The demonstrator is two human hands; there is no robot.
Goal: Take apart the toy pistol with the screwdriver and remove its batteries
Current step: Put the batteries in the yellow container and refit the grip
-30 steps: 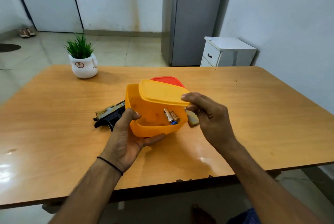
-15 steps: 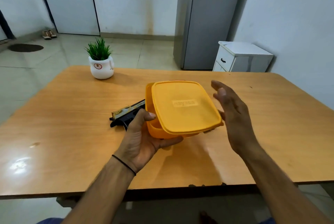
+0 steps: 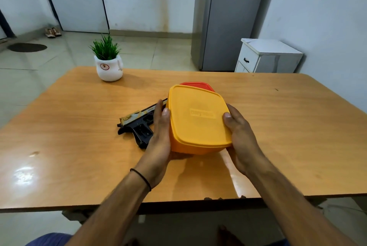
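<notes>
Your left hand [image 3: 158, 142]: clasps left side of yellow box [image 3: 198, 122], thumb tip on lid rim, fingers wrapped underneath.
Your right hand [image 3: 241, 142]: clasps right side, thumb tip on lid rim likewise.
Yellow box: lid seated, top tilted toward you, contents hidden.
Toy pistol [image 3: 139, 124]: flat on table [image 3: 79, 146], just left of box, muzzle end behind your left hand.
Red container [image 3: 198, 85]: directly behind box, only edge showing.
Potted plant [image 3: 108, 63]: far side of table, well apart.

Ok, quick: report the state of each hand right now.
Left hand: closed, gripping the yellow container by its left side, thumb on top.
Right hand: closed, gripping the same container by its right side, thumb on top.
</notes>
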